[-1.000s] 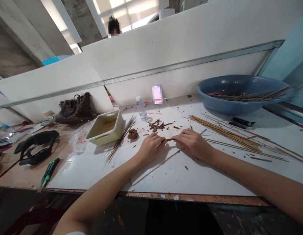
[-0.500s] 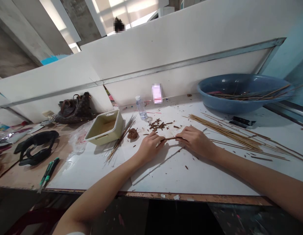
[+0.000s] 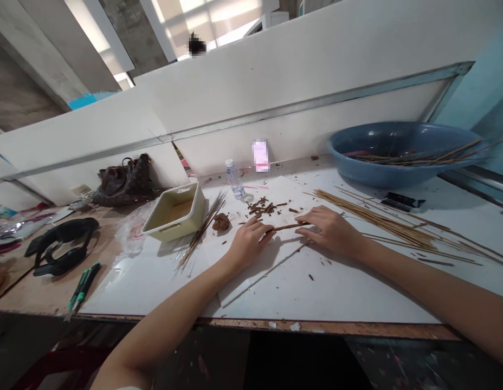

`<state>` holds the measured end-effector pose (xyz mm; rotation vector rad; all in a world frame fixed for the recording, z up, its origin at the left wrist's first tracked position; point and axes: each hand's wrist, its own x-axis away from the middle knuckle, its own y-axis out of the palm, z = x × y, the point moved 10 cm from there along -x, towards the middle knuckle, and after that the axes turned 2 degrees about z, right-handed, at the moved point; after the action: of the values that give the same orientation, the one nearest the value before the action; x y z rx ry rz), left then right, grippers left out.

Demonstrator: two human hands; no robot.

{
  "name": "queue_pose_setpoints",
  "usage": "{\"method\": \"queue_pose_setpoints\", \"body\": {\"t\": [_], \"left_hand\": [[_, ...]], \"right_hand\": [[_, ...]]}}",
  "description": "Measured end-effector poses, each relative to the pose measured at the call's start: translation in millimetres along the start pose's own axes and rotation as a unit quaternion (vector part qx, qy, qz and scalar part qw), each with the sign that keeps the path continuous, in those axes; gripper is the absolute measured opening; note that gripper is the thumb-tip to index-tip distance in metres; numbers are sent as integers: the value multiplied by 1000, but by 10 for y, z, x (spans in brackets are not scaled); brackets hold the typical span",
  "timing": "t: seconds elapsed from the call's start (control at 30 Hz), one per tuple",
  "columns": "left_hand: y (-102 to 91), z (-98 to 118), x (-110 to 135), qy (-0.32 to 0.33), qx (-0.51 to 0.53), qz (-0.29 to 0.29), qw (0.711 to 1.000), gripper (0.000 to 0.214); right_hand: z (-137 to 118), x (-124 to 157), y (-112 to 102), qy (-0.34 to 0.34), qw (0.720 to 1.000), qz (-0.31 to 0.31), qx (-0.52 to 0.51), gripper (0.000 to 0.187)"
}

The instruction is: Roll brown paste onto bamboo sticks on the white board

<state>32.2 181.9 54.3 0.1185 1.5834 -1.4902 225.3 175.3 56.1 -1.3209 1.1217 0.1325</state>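
A thin brown stick [image 3: 287, 226] spans the space between my hands, just above the white board. My left hand [image 3: 250, 239] pinches its left end between thumb and fingers. At its other end, my right hand [image 3: 330, 230] has thumb and forefinger parted, with the stick's tip against the upper fingers. Broken brown pieces [image 3: 262, 207] lie in a loose heap beyond my hands. Left of that heap sits a crumbly brown lump [image 3: 221, 221]. A long thin grey stick [image 3: 263, 275] lies on the board below my hands.
A bundle of thin tan sticks [image 3: 377, 219] lies to the right, before a blue basin [image 3: 398, 176] holding more sticks. On the left are a pale green tub [image 3: 170, 233], more thin sticks [image 3: 202, 230] and headphones [image 3: 64, 246]. A clear bottle [image 3: 235, 181] stands behind.
My right hand has shifted slightly right and its thumb and forefinger have parted, showing more of the brown stick. My left hand keeps its pinch.
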Motion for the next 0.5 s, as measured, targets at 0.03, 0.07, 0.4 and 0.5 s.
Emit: {"method": "queue_pose_setpoints", "body": {"t": [0.03, 0.07, 0.4, 0.5], "left_hand": [[-2, -12, 3, 1, 2, 3, 1000, 15], [-2, -29, 7, 0, 5, 4, 1000, 15], [14, -132, 35, -18, 11, 4, 1000, 12], [17, -147, 33, -29, 16, 7, 999, 12]], "right_hand": [[33, 9, -6, 4, 1000, 1, -3, 23], [66, 18, -9, 7, 1000, 2, -7, 24], [153, 50, 8, 19, 1000, 14, -19, 21], [124, 36, -13, 18, 1000, 18, -14, 20]]}}
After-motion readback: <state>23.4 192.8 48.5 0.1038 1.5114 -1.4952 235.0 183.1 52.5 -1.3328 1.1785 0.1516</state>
